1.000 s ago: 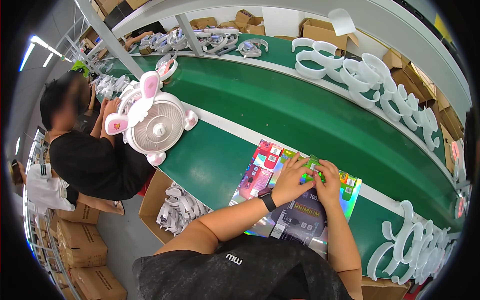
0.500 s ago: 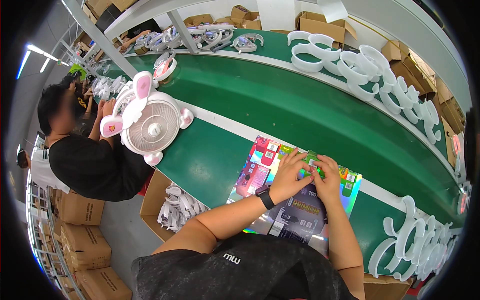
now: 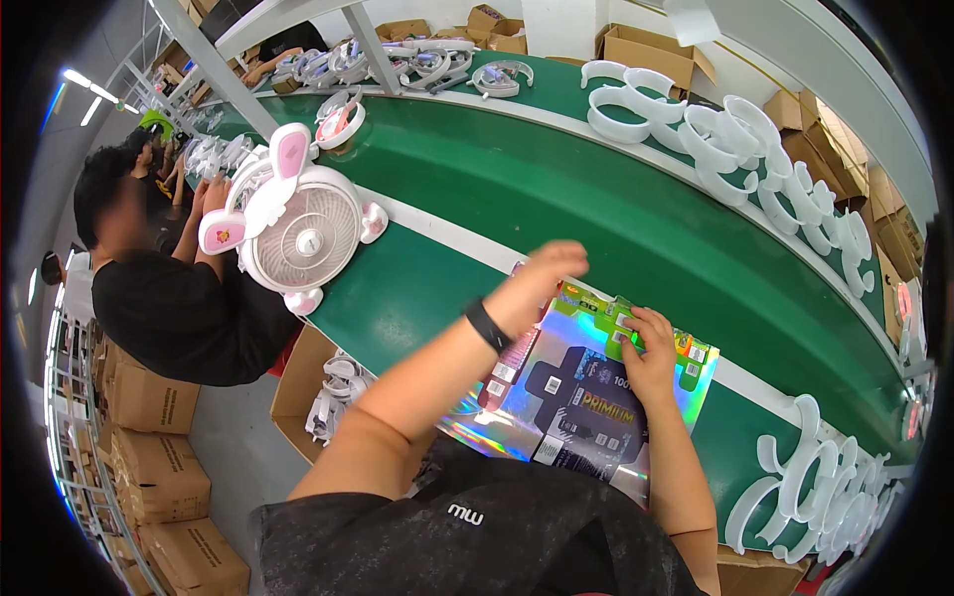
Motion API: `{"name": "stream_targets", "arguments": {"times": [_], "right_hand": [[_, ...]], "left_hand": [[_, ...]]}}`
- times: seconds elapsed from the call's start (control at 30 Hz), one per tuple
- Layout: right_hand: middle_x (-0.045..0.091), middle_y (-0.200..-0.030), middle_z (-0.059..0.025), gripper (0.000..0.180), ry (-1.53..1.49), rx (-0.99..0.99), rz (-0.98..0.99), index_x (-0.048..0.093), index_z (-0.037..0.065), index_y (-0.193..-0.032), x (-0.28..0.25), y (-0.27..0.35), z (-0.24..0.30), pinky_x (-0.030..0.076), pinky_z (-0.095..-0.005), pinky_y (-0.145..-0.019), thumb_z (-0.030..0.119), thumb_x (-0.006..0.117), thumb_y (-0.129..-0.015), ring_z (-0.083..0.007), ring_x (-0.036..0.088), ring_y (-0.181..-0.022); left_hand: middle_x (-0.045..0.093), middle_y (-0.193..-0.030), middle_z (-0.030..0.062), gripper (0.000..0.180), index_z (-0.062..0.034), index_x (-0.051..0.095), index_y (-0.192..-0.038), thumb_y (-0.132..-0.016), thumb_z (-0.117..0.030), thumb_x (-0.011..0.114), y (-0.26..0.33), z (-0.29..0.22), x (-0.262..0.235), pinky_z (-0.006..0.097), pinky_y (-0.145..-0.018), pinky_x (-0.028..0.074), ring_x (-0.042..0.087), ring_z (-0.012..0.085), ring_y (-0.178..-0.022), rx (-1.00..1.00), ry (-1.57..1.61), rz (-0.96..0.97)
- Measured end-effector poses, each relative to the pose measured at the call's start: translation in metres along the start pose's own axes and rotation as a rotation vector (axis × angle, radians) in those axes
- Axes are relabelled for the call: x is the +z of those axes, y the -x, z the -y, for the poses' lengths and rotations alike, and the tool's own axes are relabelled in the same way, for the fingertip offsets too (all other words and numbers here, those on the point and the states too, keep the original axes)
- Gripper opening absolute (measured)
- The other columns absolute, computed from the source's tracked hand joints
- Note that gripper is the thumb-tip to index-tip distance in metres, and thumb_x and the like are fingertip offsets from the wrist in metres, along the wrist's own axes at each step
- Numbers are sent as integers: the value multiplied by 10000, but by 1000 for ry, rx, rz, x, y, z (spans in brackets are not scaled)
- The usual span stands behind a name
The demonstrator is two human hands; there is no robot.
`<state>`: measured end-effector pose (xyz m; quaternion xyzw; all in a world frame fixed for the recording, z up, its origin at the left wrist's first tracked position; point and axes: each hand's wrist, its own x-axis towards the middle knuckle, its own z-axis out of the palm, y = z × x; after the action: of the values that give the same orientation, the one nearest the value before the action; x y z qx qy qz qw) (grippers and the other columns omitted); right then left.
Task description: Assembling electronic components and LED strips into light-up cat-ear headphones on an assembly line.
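Observation:
A shiny, rainbow-reflecting printed sheet with dark, green and pink box-shaped prints lies flat on the green bench in front of me. My right hand rests on its green printed far part, thumb and fingers apart. Above the sheet's far left corner, my left hand is raised and smeared by motion, so its fingers cannot be made out. A dark band circles my left wrist, and that forearm covers part of the sheet's left side.
A white fan with pink rabbit ears stands at the left, beside a person in black. White curved plastic pieces pile up at the right, more along the far ledge. An open carton of white parts sits below the bench.
My left hand has lifted off the sheet's middle and swung left and away from me. My right hand stays on the green printed area. More of the dark print now shows.

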<state>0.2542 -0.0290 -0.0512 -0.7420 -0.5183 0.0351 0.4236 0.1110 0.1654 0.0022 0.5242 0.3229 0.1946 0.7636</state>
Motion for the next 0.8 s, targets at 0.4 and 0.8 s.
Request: {"name": "stream_targets", "arguments": {"times": [0.4,0.8], "right_hand": [[643,-1182,-115,239,-43,2,-1,673,60,-973,3,-1,3,429,-443,-1000,52,695,-735,-355,550,-1165],[641,-1161,-117,231,-55,44,12,668,54,-941,-1,-3,7,429,-449,-987,12,691,-715,-362,554,-1144]], "left_hand": [[121,-1630,53,611,-158,392,-1462,-880,-270,537,-156,-100,-270,539,-1117,300,136,270,-1497,-196,-1110,-1062],[123,-1630,95,625,-127,324,-1497,-912,-247,508,-179,-115,-345,534,-1122,275,134,248,-1502,-319,-1238,-1295]]}}
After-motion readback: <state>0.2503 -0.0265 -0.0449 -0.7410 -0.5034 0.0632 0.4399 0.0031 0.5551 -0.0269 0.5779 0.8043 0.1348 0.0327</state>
